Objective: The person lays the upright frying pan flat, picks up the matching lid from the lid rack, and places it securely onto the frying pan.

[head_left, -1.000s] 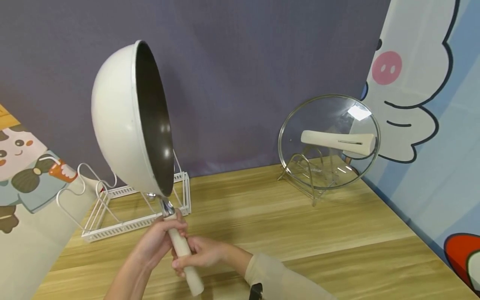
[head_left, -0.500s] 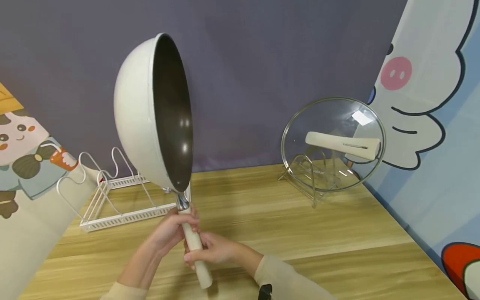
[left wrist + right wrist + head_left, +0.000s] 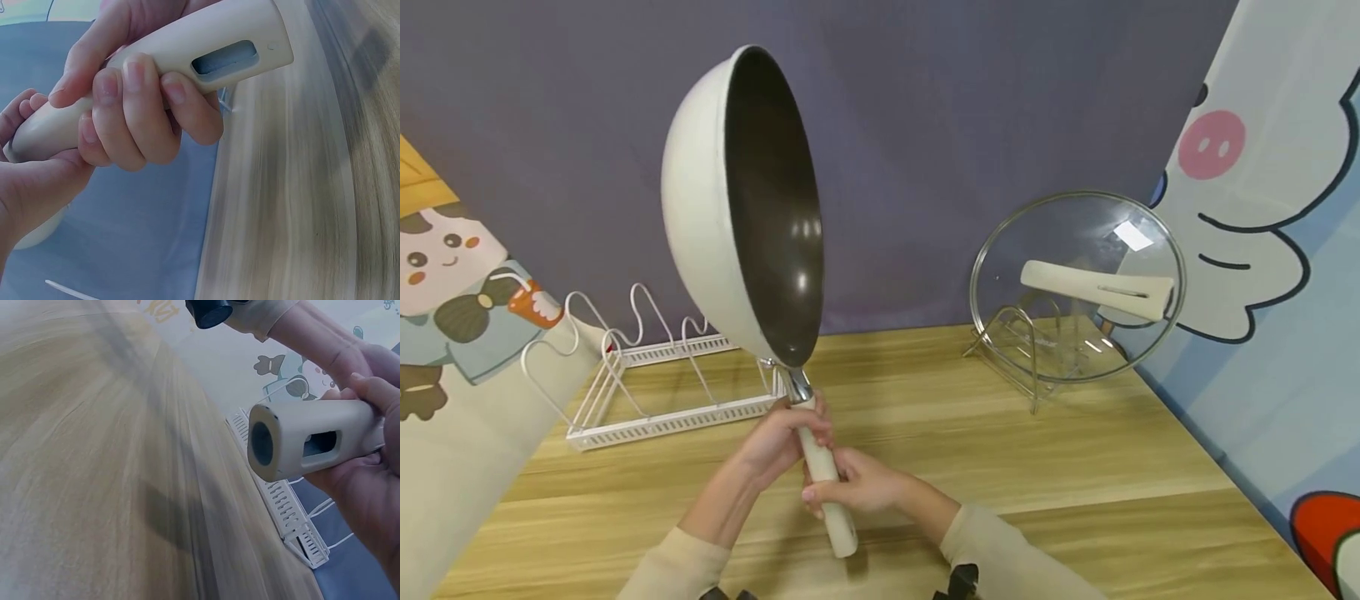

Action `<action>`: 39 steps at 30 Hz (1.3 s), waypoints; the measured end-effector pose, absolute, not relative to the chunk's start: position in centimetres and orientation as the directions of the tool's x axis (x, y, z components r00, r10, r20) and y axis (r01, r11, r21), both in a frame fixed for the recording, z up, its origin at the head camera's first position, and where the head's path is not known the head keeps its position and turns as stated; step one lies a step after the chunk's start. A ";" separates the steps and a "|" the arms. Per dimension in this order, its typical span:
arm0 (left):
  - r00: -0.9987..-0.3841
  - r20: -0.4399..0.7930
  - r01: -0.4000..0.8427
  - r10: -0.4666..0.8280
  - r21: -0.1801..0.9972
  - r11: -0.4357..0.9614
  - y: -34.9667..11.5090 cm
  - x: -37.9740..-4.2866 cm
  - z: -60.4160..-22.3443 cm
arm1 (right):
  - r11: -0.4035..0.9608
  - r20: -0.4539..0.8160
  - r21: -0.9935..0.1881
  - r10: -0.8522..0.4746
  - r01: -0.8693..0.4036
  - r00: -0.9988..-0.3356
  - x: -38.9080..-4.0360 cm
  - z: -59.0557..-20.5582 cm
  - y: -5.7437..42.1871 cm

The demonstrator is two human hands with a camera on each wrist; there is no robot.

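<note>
A deep wok (image 3: 700, 200), white outside and dark inside, is held up on its side, its bowl pointing away and its dark opening facing right. My left hand (image 3: 778, 442) grips the pale handle (image 3: 820, 458) just below the metal neck (image 3: 799, 386). Lower on the same handle, my right hand (image 3: 865, 482) wraps its fingers round it, thumb across the front. In the left wrist view the right hand's fingers (image 3: 144, 112) curl over the handle near its slotted end. The right wrist view shows the hollow handle end (image 3: 264, 447) sticking out past the right hand.
A white wire rack (image 3: 677, 423) stands on the wooden table (image 3: 940, 433) at the left, partly behind the wok. At the back right, a glass lid (image 3: 1075, 225) with a pale handle leans in a metal stand (image 3: 1033, 367). A dark grey curtain (image 3: 910, 167) hangs behind.
The wok and both hands have shifted right in the head view, uncovering more of the white rack. Both hands keep their hold on the handle.
</note>
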State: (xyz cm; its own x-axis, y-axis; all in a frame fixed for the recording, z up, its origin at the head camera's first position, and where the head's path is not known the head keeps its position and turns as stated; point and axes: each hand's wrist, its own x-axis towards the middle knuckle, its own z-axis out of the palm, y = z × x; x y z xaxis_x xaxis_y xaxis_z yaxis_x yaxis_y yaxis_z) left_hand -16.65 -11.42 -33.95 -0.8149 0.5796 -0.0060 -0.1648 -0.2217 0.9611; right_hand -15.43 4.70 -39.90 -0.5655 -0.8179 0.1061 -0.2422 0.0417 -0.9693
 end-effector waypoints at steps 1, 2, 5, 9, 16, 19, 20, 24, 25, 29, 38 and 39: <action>-0.816 -0.013 -0.168 0.577 0.962 -0.216 -11.3 -16.7 -34.0 | 0.037 0.114 -0.968 -0.817 -0.248 -0.566 -15.4 -40.0 4.8; -0.817 -0.019 -0.170 0.576 0.963 -0.208 -11.2 -16.7 -34.1 | 0.037 0.118 -0.967 -0.815 -0.254 -0.568 -15.4 -40.1 4.9; -0.816 -0.039 -0.181 0.576 0.964 -0.192 -10.9 -16.8 -34.3 | 0.031 0.126 -0.966 -0.809 -0.256 -0.574 -15.3 -40.4 5.2; -0.812 -0.044 -0.190 0.582 0.963 -0.192 -10.5 -17.0 -34.8 | 0.025 0.126 -0.969 -0.808 -0.246 -0.576 -15.2 -40.7 5.5; -0.783 -0.027 -0.198 0.621 0.958 -0.208 -9.9 -16.9 -35.4 | 0.088 0.036 -0.982 -0.779 -0.166 -0.626 -14.4 -41.1 6.2; -0.770 -0.018 -0.200 0.638 0.956 -0.214 -9.7 -16.9 -35.5 | 0.085 0.020 -0.987 -0.771 -0.135 -0.636 -14.2 -41.2 6.5; -0.767 -0.015 -0.199 0.642 0.956 -0.216 -9.7 -16.9 -35.5 | 0.081 0.022 -0.988 -0.770 -0.132 -0.637 -14.1 -41.2 6.5; -0.759 -0.004 -0.189 0.651 0.958 -0.215 -9.5 -17.1 -35.5 | 0.067 0.032 -0.989 -0.773 -0.132 -0.634 -14.1 -41.2 6.7; -0.756 0.000 -0.186 0.654 0.959 -0.214 -9.5 -17.1 -35.5 | 0.062 0.039 -0.989 -0.776 -0.137 -0.630 -14.2 -41.2 6.8; -0.740 0.021 -0.176 0.673 0.959 -0.223 -9.3 -17.4 -35.5 | 0.053 0.056 -0.986 -0.791 -0.160 -0.609 -14.4 -41.1 7.0; -0.658 0.100 -0.178 0.746 0.942 -0.283 -9.1 -18.1 -35.9 | -0.018 0.077 -0.993 -0.852 -0.118 -0.518 -15.3 -41.4 7.5; -0.648 0.107 -0.181 0.754 0.940 -0.289 -9.1 -18.1 -36.0 | -0.018 0.079 -0.992 -0.854 -0.123 -0.514 -15.3 -41.4 7.6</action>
State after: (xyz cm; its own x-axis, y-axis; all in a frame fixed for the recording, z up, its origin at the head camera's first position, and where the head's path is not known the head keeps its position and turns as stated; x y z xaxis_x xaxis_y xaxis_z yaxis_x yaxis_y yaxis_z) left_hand -18.12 -9.10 -36.03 -0.6477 0.7543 0.1075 -0.1807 -0.2891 0.9401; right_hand -15.32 7.58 -41.40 -0.5137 -0.8543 0.0793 -0.1232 -0.0180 -0.9922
